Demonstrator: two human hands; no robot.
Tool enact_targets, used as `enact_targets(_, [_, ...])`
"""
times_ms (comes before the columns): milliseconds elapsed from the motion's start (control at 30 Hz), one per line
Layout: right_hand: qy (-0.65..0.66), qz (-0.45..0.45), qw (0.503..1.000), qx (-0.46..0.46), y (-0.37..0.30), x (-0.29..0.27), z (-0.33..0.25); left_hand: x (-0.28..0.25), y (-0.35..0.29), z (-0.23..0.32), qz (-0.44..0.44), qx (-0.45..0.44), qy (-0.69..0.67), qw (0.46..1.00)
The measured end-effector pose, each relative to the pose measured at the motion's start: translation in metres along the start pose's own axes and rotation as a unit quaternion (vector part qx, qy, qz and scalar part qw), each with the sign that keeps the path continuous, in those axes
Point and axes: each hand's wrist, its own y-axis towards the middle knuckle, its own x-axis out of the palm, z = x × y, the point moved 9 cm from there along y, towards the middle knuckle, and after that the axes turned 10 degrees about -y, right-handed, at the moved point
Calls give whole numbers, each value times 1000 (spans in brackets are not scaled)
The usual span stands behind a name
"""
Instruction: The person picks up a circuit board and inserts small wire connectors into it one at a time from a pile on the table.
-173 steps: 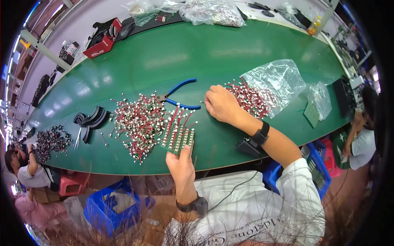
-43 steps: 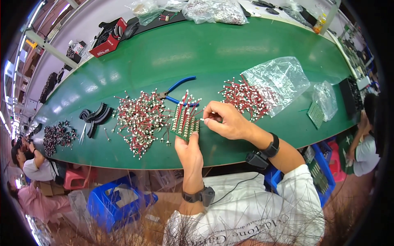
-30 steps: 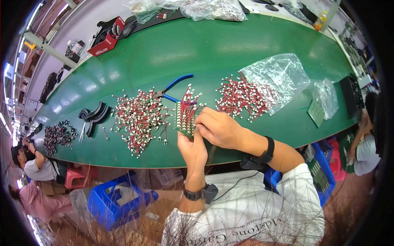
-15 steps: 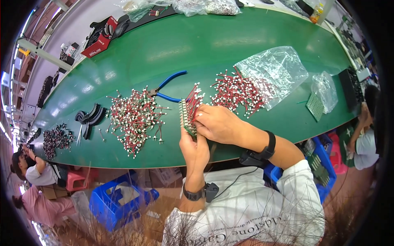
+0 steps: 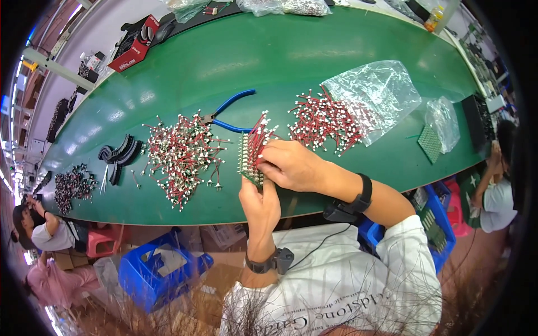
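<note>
My left hand (image 5: 260,203) is closed round the lower end of a green circuit board panel (image 5: 245,168), holding it up over the table's near edge. White connectors line the panel's left side, and red wires with white ends stand up from it in a dense row. Over its right side my right hand (image 5: 291,166) has fingers and thumb pinched on a red wire lead (image 5: 259,161); its far end is hidden. Left of the panel lies a heap of red wire leads (image 5: 182,159) with white connectors. A second heap (image 5: 322,120) spreads partly under a clear plastic bag (image 5: 381,95).
Blue-handled pliers (image 5: 230,126) lie spread beyond the panel. Farther left are black curved strips (image 5: 120,154), tweezers (image 5: 105,178) and a pile of small dark parts (image 5: 74,189). A perforated green board (image 5: 429,144) lies right, by another clear bag (image 5: 443,124). Blue bins (image 5: 157,269) stand below.
The whole view has shifted slightly. My hands stay at the panel, with the right fingers moved a little along its wires. The heaps, pliers and bags look unchanged.
</note>
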Motion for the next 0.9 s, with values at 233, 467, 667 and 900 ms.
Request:
enact_targets(233, [-18, -34, 999, -23, -2, -33, 2, -44, 11, 5, 83, -22, -132, 988])
enact_targets(467, [-124, -126, 983, -47, -25, 9, 24, -54, 11, 3, 126, -57, -195, 971])
enact_targets(667, [-65, -57, 994, -59, -8, -8, 11, -56, 9, 2, 135, -50, -195, 970])
enact_targets(900, [78, -1, 997, 26, 20, -9, 12, -47, 8, -6, 112, -40, -204, 972])
